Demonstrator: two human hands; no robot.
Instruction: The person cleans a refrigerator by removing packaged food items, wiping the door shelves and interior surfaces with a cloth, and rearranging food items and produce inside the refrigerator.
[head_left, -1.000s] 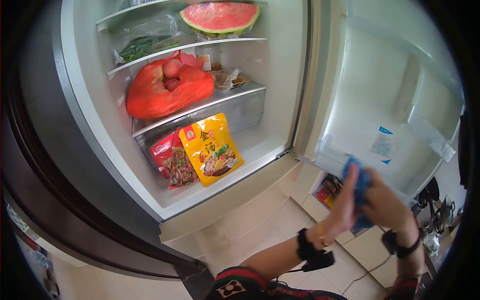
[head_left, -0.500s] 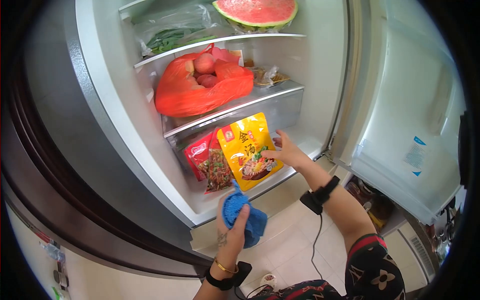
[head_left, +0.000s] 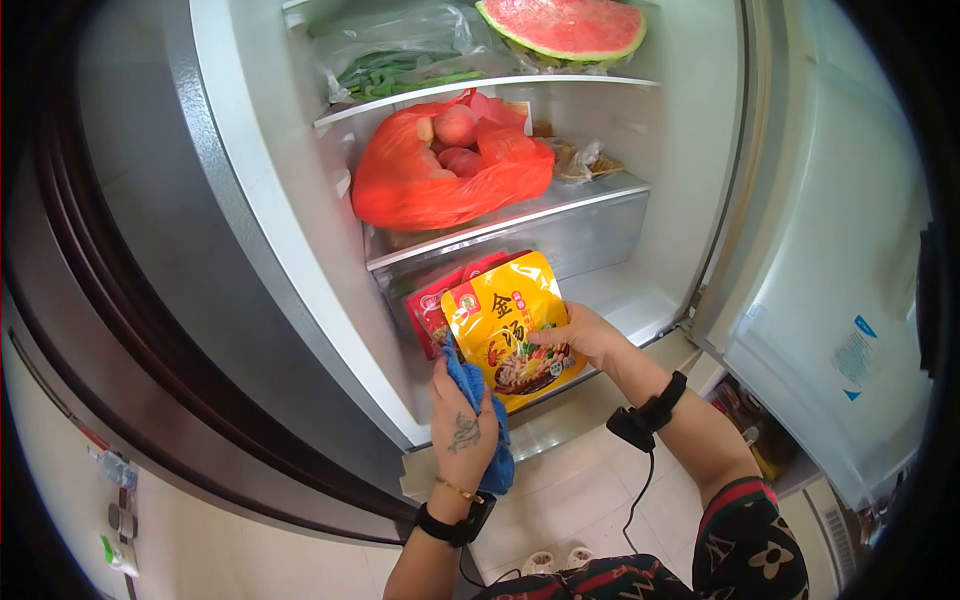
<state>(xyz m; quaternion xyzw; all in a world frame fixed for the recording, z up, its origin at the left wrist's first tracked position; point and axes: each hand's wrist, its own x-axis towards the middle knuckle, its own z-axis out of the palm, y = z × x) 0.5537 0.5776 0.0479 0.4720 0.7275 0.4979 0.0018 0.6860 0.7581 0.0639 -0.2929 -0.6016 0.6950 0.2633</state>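
Note:
A yellow food pouch (head_left: 545, 290) with a picture of a noodle-like dish stands tilted at the bottom of the open fridge. My right hand (head_left: 592, 338) grips its right edge, thumb on the front and the other fingers hidden behind. Behind the pouch, to its left, lean red food packets (head_left: 428, 308), partly covered. My left hand (head_left: 462, 425) is closed on a blue cloth (head_left: 503, 460). It is at the pouch's lower left edge, with the cloth against the packets; the fingertips are partly hidden.
Above, a fridge shelf (head_left: 510, 216) bears a red plastic bag (head_left: 400, 190) of round reddish fruit. On the top shelf (head_left: 580, 79) are a cut watermelon (head_left: 565, 28) and bagged green vegetables (head_left: 400, 75). The fridge door (head_left: 800, 260) stands open on the right.
My right hand has closed on the yellow pouch's right edge. My left hand has moved up with the cloth to the packets. The whole view has shifted, so the fridge appears further right.

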